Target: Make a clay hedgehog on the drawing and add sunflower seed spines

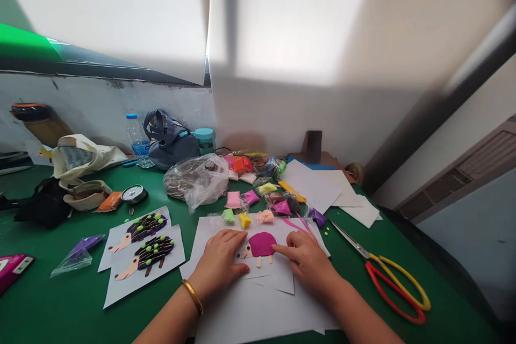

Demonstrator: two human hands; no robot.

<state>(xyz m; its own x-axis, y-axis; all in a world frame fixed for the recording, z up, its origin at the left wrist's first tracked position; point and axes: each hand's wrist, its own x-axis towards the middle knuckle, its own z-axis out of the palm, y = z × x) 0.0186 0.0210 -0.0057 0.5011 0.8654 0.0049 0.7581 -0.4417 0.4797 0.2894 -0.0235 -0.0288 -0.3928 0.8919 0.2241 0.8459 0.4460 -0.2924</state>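
A clay hedgehog picture with a magenta body [263, 244], a pale snout and two pale legs lies on a small white sheet [284, 280]. My left hand [223, 260] rests flat on the paper left of the snout, its thumb spread from the fingers and nothing in it. From the right, my right hand [308, 260] touches the edge of the magenta clay with a stretched index finger; its other fingers are loosely bent, with nothing seen in them. Thin pink clay strips [300, 224] lie just behind that hand. Larger white sheets [250, 312] are underneath.
Red-and-yellow-handled scissors [381, 266] lie at right. Wrapped clay packets [233, 200] and a clear plastic bag [197, 178] are behind the sheets. Two finished dark hedgehog pictures [147, 286] lie left, near a purple packet [83, 247]. A blue bag [171, 142] stands at the back.
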